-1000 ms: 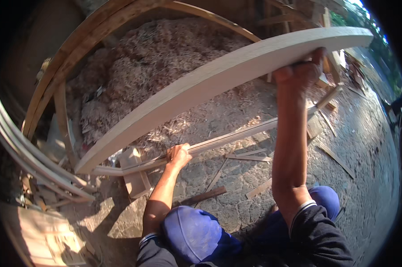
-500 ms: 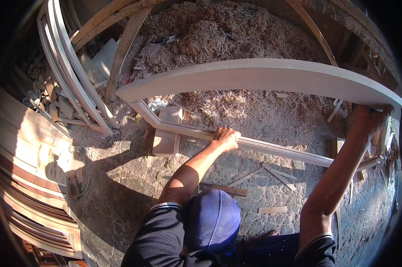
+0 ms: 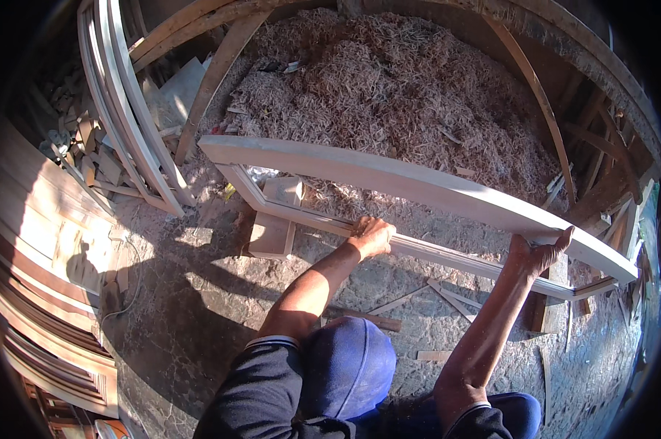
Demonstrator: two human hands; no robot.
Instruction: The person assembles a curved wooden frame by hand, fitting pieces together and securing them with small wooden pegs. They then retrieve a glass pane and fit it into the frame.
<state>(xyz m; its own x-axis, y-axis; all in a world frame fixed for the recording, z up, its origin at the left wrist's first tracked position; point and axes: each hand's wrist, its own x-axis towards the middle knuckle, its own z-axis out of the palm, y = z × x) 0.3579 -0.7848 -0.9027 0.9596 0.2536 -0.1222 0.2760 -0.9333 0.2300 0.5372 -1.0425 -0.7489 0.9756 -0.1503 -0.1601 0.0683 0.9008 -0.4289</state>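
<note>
A: Both hands are on the arched window frame (image 3: 389, 175). The left hand (image 3: 372, 235) is curled over the frame's straight lower rail, fingers wrapped down around it.

B: And the right hand (image 3: 542, 252)?

A: It's up under the broad curved top board near its right end, palm pressed to the underside, thumb hooked round the edge. A firm clasp, not a loose touch.

B: Where does the frame stand?

A: Upright on its long edge on the stone floor (image 3: 198, 307), its left corner beside a small wooden block (image 3: 272, 234), the heap of wood shavings (image 3: 396, 88) right behind it.

B: How far along is the handling?

A: I'd judge it midway: the frame is lifted and steadied, not yet laid flat or stacked with the other curved frames (image 3: 122, 110) leaning by the floor's upper left.

B: Any change from a moment ago?

A: Yes. A second back the curved board swept diagonally, right hand high at its far tip. Now it runs nearly level, the right hand has dropped lower, and the leaning frames sit further toward the upper left.
</note>
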